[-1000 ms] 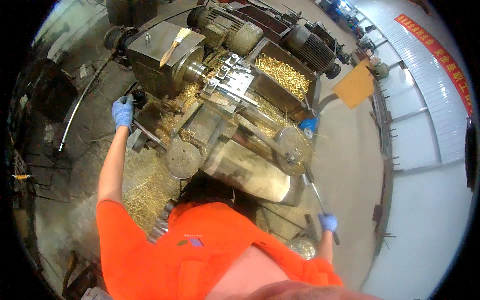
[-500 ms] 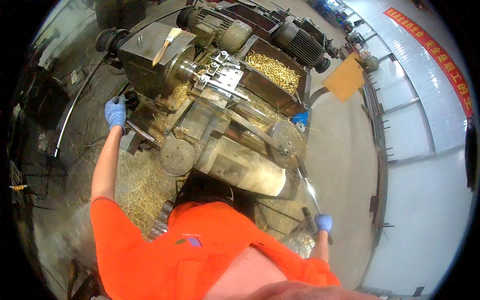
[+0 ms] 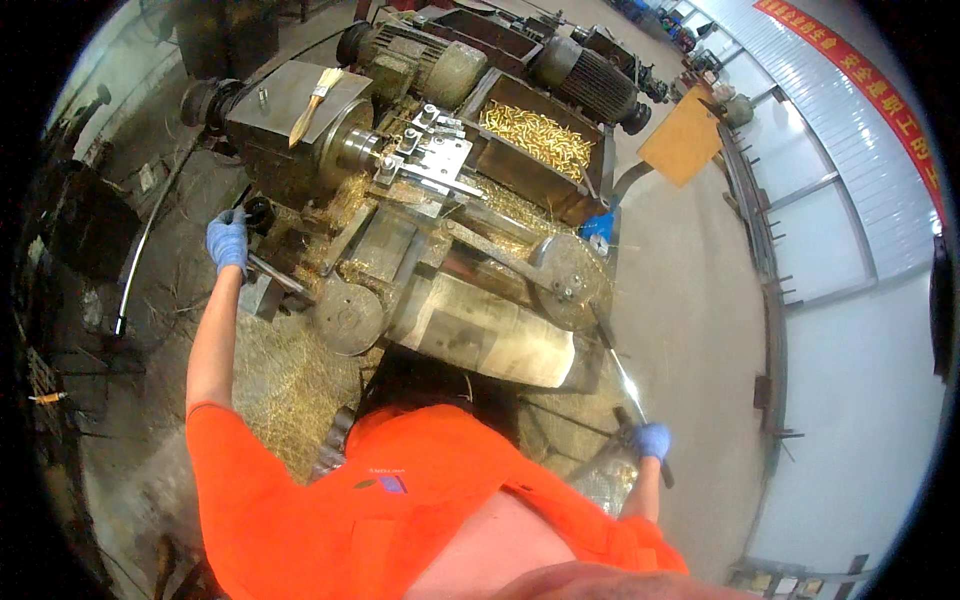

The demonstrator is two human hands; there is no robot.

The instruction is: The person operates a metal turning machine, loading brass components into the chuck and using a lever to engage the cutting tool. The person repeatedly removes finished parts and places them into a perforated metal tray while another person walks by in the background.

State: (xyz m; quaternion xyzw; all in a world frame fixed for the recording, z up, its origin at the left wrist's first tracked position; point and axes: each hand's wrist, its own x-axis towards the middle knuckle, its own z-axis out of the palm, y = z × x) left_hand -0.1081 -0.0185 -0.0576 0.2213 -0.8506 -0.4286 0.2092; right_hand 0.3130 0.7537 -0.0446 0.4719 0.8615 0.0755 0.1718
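A bench lathe with a metal spindle nose (image 3: 360, 148) and a silvery tool block (image 3: 436, 158) stands before me. My left hand (image 3: 227, 241), in a blue glove, closes around a thin dark lever handle (image 3: 242, 196) at the machine's left. Beside that hand are a dark round knob (image 3: 259, 212) and a slanting metal rod (image 3: 280, 274). At the lower right, my gloved right hand (image 3: 650, 441) grips a long shiny lever (image 3: 625, 378), which runs up to a round disc (image 3: 570, 282) on the machine. Another disc (image 3: 348, 317) sits at the front left. The fingertips of both hands are partly hidden.
Many small brass parts (image 3: 540, 138) fill a metal bin behind the tool block. A brush (image 3: 314, 106) lies on the headstock. Brass shavings (image 3: 290, 390) cover the floor at left. Motors (image 3: 588, 78) and an orange-brown board (image 3: 682, 136) stand farther back.
The whole view has shifted and turned slightly, so the lathe appears a little farther left. Both hands stay on their levers, with little visible movement against the machine.
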